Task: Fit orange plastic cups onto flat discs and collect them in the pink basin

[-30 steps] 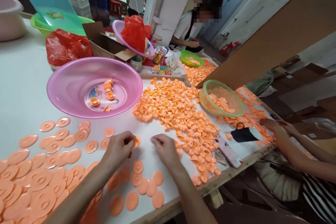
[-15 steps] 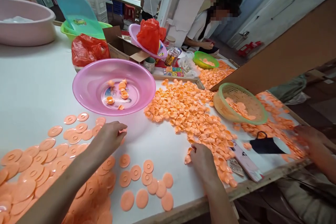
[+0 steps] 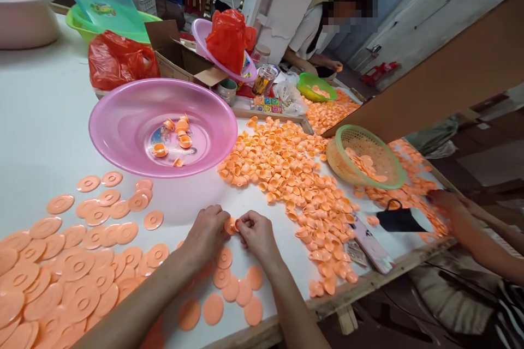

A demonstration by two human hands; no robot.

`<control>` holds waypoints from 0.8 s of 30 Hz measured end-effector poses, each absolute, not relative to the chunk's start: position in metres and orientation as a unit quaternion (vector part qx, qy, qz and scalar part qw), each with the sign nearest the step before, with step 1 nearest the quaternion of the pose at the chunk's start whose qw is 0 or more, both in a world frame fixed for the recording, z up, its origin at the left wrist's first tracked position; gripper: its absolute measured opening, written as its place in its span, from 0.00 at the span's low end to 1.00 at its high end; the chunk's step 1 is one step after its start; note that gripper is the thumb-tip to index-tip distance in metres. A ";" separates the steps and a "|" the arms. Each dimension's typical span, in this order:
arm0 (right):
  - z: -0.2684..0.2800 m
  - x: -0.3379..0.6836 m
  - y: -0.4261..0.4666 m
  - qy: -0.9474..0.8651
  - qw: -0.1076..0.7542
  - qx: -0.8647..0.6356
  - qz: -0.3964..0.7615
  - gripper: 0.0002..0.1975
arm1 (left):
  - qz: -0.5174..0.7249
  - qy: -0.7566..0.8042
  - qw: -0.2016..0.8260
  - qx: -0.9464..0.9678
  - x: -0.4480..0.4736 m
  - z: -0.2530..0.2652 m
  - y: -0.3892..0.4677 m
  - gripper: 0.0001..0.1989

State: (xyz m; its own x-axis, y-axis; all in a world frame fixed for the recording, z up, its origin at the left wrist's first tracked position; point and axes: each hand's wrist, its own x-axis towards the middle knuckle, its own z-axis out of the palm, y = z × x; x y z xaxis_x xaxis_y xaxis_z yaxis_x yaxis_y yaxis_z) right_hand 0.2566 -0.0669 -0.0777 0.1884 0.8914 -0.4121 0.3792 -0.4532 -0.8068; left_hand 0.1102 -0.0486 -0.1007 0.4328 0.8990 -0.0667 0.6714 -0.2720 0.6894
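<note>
My left hand (image 3: 208, 230) is closed on an orange plastic disc (image 3: 230, 226) above the white table. Meeting it from the other side, my right hand (image 3: 257, 233) pinches a small orange cup-shaped piece, mostly hidden by the fingertips, against the disc. Flat ringed discs (image 3: 77, 264) lie spread and overlapping at the left, and several more discs (image 3: 244, 292) lie just below my hands. To the right is a long heap of small orange cup-shaped pieces (image 3: 286, 166). A pink basin (image 3: 110, 144) beyond my left hand holds several orange pieces.
A green mesh basket (image 3: 338, 161) with orange discs stands at right, near a phone (image 3: 372, 242) and a black mask (image 3: 399, 219). Another person's hands (image 3: 446, 204) reach in there. A cardboard box (image 3: 176, 60) and red bags (image 3: 118, 60) stand behind the basin.
My right hand has left the heap's edge and moved left, bringing a small piece to my left hand. My left hand has moved right and down from the discs. The view has shifted slightly.
</note>
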 end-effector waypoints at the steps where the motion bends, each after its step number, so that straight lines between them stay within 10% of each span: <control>1: -0.079 0.255 -0.066 -0.442 0.271 -0.724 0.455 0.04 | 0.179 0.505 0.334 0.775 0.110 -0.103 -0.049 0.05; 13: -0.085 0.252 -0.065 -0.579 0.254 -0.697 0.339 0.06 | 0.197 0.542 0.526 0.625 0.105 -0.086 -0.031 0.08; 24: -0.094 0.244 -0.070 -0.564 0.278 -0.698 0.343 0.07 | 0.216 0.585 0.487 0.611 0.117 -0.103 -0.038 0.06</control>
